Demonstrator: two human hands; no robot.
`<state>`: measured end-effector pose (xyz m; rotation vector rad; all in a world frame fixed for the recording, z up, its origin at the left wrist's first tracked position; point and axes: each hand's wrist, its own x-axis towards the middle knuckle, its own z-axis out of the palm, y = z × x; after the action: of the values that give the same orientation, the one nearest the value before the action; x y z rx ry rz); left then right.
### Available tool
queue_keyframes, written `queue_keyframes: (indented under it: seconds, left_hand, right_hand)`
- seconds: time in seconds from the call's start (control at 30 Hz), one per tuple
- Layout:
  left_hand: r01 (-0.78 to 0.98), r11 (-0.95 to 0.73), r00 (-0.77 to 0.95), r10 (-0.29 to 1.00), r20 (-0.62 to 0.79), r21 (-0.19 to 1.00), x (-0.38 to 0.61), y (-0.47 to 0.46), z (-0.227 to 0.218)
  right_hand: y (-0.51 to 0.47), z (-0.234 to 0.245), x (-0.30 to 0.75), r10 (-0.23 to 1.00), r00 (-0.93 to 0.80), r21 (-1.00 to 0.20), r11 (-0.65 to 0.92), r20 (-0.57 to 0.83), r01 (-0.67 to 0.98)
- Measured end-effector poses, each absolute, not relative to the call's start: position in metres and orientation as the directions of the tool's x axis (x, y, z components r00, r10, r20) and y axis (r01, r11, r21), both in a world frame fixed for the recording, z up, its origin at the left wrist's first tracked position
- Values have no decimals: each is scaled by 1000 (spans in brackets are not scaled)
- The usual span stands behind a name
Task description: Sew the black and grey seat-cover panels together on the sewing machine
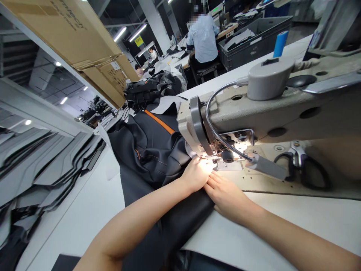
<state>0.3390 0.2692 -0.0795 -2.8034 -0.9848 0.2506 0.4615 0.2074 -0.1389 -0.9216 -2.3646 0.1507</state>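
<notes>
Black leather-like fabric (166, 195) lies bunched beneath and left of the sewing machine's head (194, 128). It carries an orange strip (160, 122) and a line of light stitching. My left hand (197, 174) is closed on the fabric right by the needle area, where the machine's lamp glares on its fingers. Against it, just nearer to me, my right hand (224, 194) grips the fabric's right-hand edge with fingers together. Both hands' fingertips are partly hidden, and so is the needle.
Black-handled scissors (300, 165) lie on the machine bed at right. A bendable lamp (267, 167) hangs before the head. Stacked grey cut pieces (36, 158) stand at left, a cardboard box (70, 37) above. Behind are a blue spool (280, 43), a grey crate (254, 41) and a seated person (203, 37).
</notes>
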Motion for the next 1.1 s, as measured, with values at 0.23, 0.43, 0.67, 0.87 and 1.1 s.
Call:
queue_keyframes:
  seconds: [0.23,0.43,0.67,0.87,1.1]
  left_hand:
    - [700,-704,698,710,-97,-115,334,231,-55]
    - [871,-479,396,817,-419,-109,342,203,-59]
    - [814,-138,509,640,-576,565,312,260,-55]
    - [727,56,478,674,-563,685,295,262,-70]
    - [641,199,486,642,-593,741,290,266,-81]
  right_hand:
    - [223,-141,488,777,-412,-221,559,476,800]
    - [226,-166,497,754,-423,-133,551,502,824]
    - [243,-165,503,787,-470,-123,554,399,823]
    - [260,-171,501,708,-505,-82,616,494,783]
    - [248,-163,502,738,-445,-56,544,508,837]
